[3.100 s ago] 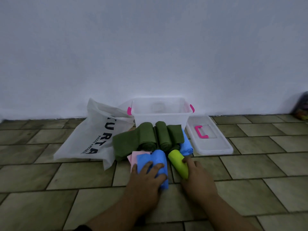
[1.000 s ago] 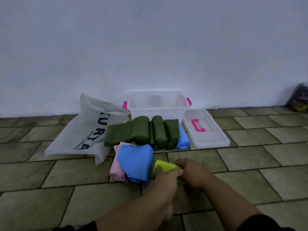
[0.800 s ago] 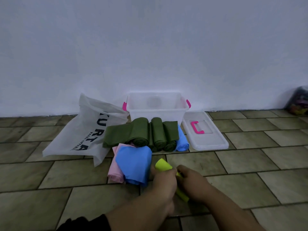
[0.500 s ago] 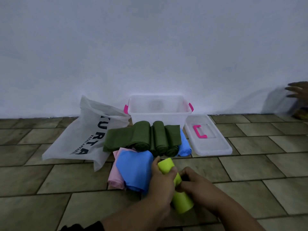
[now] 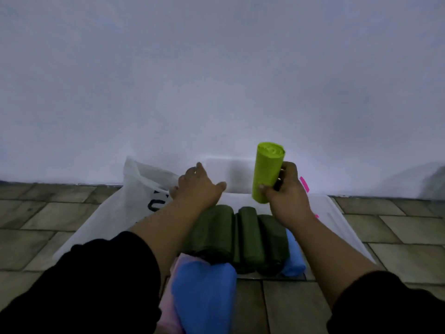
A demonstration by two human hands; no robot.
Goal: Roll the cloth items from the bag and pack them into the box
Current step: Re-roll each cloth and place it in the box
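Note:
My right hand (image 5: pixel 287 194) grips a lime-green rolled cloth (image 5: pixel 267 171) and holds it upright above the clear plastic box (image 5: pixel 237 174) by the wall. My left hand (image 5: pixel 196 186) reaches forward with spread fingers to the box's left rim; whether it touches is unclear. Three dark green rolls (image 5: pixel 240 237) lie in a row on the floor in front of the box, with a light blue roll (image 5: pixel 292 256) at their right end. A blue cloth (image 5: pixel 204 295) lies on a pink cloth (image 5: pixel 168 312) near me. The white bag (image 5: pixel 134 196) lies left of the box.
The box's clear lid (image 5: pixel 337 222) with a pink handle lies on the tiled floor to the right, partly behind my right arm. A white wall stands directly behind the box. Bare floor tiles (image 5: pixel 397 232) spread to both sides.
My right hand has lifted the lime-green roll from floor level up over the box. My left hand let go of it and reached forward to the box's left side. The camera moved closer.

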